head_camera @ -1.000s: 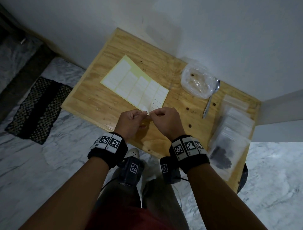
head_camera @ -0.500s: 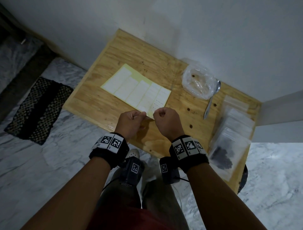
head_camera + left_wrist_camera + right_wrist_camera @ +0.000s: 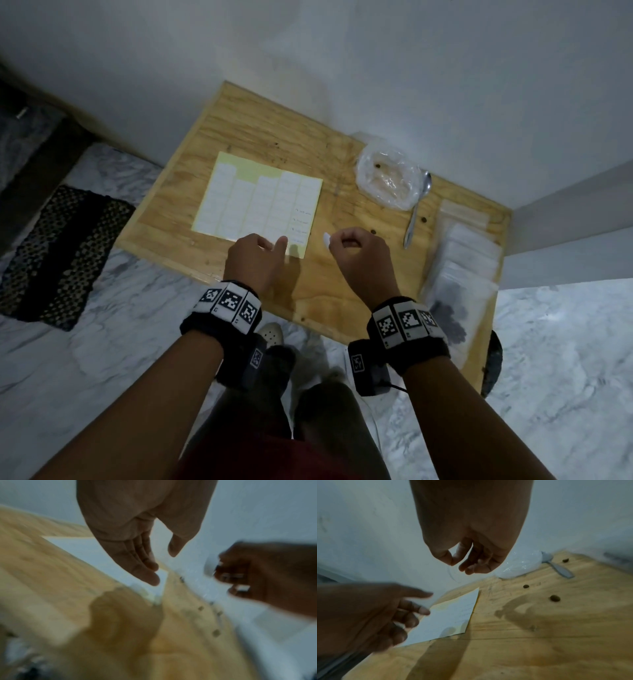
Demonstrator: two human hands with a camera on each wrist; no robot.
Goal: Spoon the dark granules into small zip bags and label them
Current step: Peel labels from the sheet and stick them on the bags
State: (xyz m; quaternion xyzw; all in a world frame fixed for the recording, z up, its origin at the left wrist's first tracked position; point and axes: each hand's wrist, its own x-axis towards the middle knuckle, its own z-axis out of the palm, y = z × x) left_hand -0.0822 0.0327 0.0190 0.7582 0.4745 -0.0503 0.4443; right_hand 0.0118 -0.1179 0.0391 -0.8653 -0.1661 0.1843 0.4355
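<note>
A yellow-backed label sheet [image 3: 257, 202] lies flat on the wooden table [image 3: 342, 284]. My left hand [image 3: 277, 245] hovers over the sheet's near corner with fingers straight and holds nothing; the left wrist view shows that hand [image 3: 163, 566] the same way. My right hand [image 3: 334, 240], to the right of the sheet, pinches one small white label [image 3: 327, 240] between thumb and forefinger. In the right wrist view the label [image 3: 452, 573] shows only edge-on below the pinch. At the table's right end lies a zip bag with dark granules [image 3: 452, 318], below a stack of empty zip bags [image 3: 469, 246].
A crumpled clear plastic bag [image 3: 387, 181] sits by the wall with a metal spoon [image 3: 416, 212] beside it. A few loose granules [image 3: 554, 598] lie on the wood. A dark woven mat [image 3: 58, 253] is on the marble floor to the left.
The hands have come apart. My right hand has peeled a label off and moved right with it. My left hand has let go of the sheet, which now lies flat.
</note>
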